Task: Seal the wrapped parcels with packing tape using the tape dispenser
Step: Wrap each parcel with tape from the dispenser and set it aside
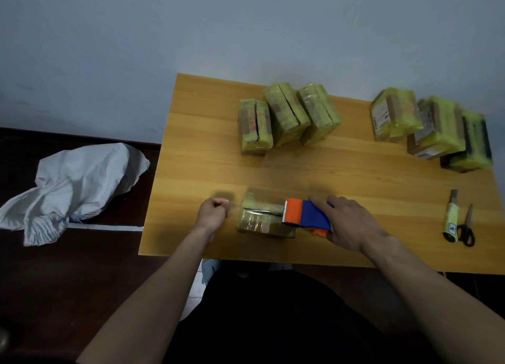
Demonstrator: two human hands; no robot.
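Parcel under work lies on the wooden table between the two hands, its long axis running from the left hand toward the right hand. I read the right hand as wrapped over the tape dispenser, fingers curled around its blue body, with the orange cutter end pointing toward the left hand and resting on top of the parcel at the end nearer the right hand. The left hand sits just beside the opposite end of the parcel, fingers curled in as if pinching; a faint clear strip appears to run from it toward the parcel, but it is too blurred for me to confirm that tape is held. I judge that the coming stroke turns on this alignment: dispenser, parcel axis and left hand form one line, so a pull along that line would lay tape lengthwise. The right hand is the nearer one to the tool; the left is the nearer one to the free parcel end. Beyond the hands, well apart from them, stand a near group of wrapped parcels and, farther out past the right hand, a second group of parcels. Outboard of the right hand lie scissors and, just beside them, a utility knife. Nothing stands on the line of travel. Outboard of the left hand, off the table, lies a white sack.
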